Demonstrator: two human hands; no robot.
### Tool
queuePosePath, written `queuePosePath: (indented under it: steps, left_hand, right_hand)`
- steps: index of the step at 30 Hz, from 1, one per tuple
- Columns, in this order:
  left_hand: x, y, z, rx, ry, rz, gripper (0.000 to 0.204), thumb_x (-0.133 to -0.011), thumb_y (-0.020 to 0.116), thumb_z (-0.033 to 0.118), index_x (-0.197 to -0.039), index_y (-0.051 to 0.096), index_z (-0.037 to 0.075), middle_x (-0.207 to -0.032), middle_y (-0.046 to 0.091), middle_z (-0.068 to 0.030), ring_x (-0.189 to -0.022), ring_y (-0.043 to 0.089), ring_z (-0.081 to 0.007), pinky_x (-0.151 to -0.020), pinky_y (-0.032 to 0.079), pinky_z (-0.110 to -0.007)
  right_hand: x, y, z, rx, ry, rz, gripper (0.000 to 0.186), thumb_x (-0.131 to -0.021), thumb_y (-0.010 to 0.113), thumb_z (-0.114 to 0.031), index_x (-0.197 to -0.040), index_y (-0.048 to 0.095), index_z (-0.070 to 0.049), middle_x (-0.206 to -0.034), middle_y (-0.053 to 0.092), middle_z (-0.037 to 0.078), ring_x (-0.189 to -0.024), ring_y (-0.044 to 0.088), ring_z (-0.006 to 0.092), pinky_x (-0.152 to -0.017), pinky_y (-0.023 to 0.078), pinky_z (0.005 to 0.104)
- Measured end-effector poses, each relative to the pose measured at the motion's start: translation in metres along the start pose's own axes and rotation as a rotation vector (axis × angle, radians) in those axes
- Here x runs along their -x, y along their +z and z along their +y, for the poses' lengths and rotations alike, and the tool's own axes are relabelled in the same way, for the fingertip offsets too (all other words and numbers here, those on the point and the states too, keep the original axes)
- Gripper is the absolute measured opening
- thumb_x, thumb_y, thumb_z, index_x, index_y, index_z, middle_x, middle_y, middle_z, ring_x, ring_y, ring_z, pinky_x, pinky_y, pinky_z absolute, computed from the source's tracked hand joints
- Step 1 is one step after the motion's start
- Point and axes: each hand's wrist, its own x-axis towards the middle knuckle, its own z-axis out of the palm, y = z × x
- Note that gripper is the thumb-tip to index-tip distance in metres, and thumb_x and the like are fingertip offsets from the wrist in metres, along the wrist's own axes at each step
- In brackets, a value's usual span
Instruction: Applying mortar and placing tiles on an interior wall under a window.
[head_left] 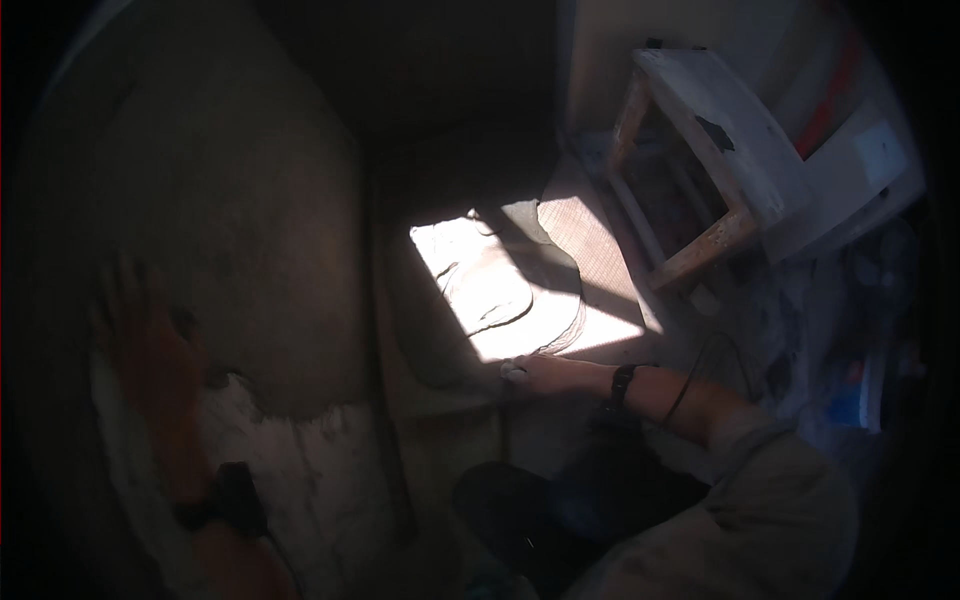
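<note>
Dimly, in heavy shade, the left hand (150,335) reaches up and rests on a dark grey surface (240,230), its grip wide and flat, the fingers spread and slightly blurred. Below that, the dark layer ends in a ragged lower edge, and a paler, streaked area (310,470) shows beneath; a dark wrist device (237,497) sits on the left forearm. The right hand (545,373) is near the middle, its grip narrow, fingers drawn together on a pale lump (513,371) whose exact kind I cannot tell. That lump lies at the near edge of a grey, round-cornered sheet (555,262), partly lit by a glaring patch of sun that washes out its detail. A dark band (622,384) circles the right wrist. Beyond the right arm, a whitish boxy frame (735,130) with brownish inner edges stands tilted, a red strip (832,95) behind it, and something blue (850,398) shows lower down among blurred clutter.
</note>
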Motion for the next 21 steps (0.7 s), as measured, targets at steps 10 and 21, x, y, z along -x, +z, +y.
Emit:
queuePosePath:
  steps: [10, 21]
  left_hand:
    - [0.005, 0.009, -0.009, 0.172, -0.064, 0.088, 0.075, -0.080, 0.068, 0.025, -0.144, 0.033, 0.009, -0.152, 0.027, -0.0071, -0.142, 0.019, -0.0267, -0.117, 0.012, -0.046]
    - [-0.003, 0.008, 0.002, 0.183, -0.040, 0.086, 0.067, -0.079, 0.070, 0.024, -0.139, 0.042, 0.012, -0.153, 0.026, -0.0078, -0.143, 0.018, -0.0240, -0.118, 0.012, -0.047]
  right_hand:
    - [0.167, -0.085, 0.005, 0.166, 0.767, 0.180, 0.054, -0.095, 0.037, -0.046, -0.108, 0.057, 0.003, -0.094, 0.065, 0.024, -0.076, 0.065, 0.0366, -0.071, 0.051, 0.0459]
    - [0.055, -0.073, 0.092, 0.716, 0.430, 0.417, 0.031, -0.090, 0.048, -0.031, -0.093, 0.057, -0.001, -0.085, 0.065, 0.021, -0.078, 0.065, 0.0366, -0.070, 0.050, 0.0487]
